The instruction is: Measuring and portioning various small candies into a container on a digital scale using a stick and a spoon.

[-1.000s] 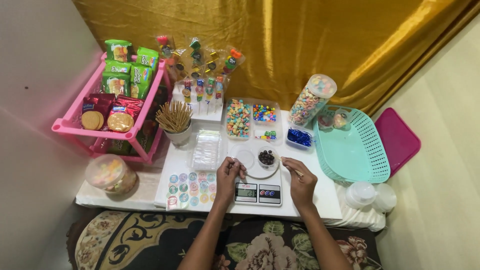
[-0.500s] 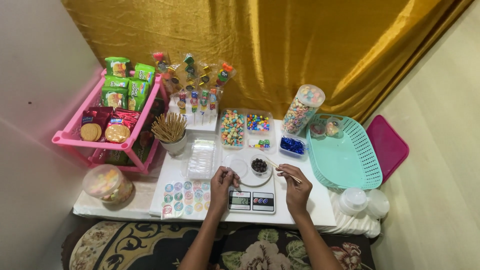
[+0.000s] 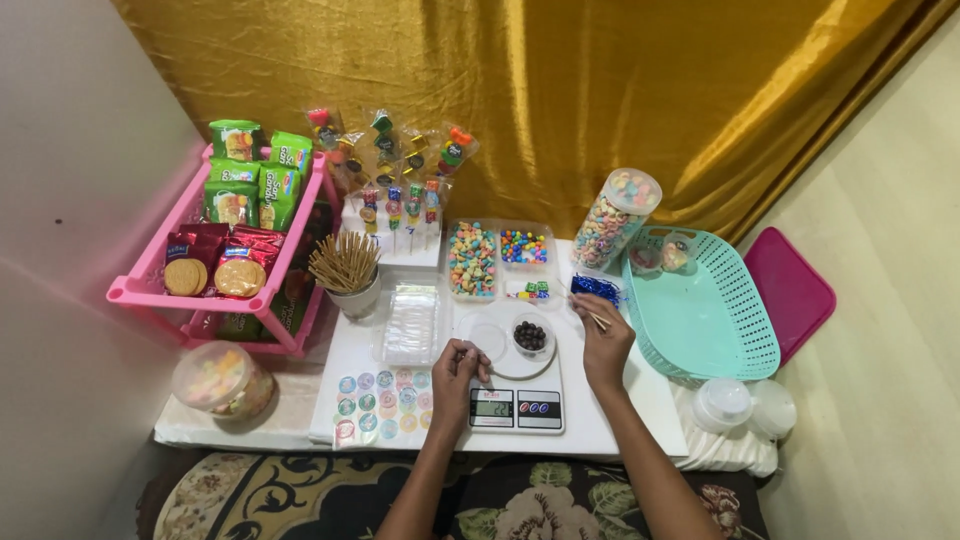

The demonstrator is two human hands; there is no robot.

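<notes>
My right hand point(image 3: 603, 345) holds a thin wooden skewer point(image 3: 592, 316), its tip pointing toward the tray of blue foil sweets point(image 3: 596, 286). My left hand point(image 3: 458, 370) rests by the left rim of the white kitchen scale point(image 3: 520, 408), fingertips pinched on something small I cannot make out. On the scale's round plate point(image 3: 495, 345) sits a small clear cup of dark round candies point(image 3: 530, 335).
A cup of skewers point(image 3: 346, 267), clear bags point(image 3: 411, 320), a sticker sheet point(image 3: 386, 393), candy trays point(image 3: 474, 258) and a tall candy jar point(image 3: 617, 218) crowd the white table. A pink snack rack point(image 3: 215, 230) stands left, a teal basket point(image 3: 700, 310) right.
My right hand has moved forward and up with the skewer, from beside the scale toward the blue sweets. My left hand stays at the scale's left rim.
</notes>
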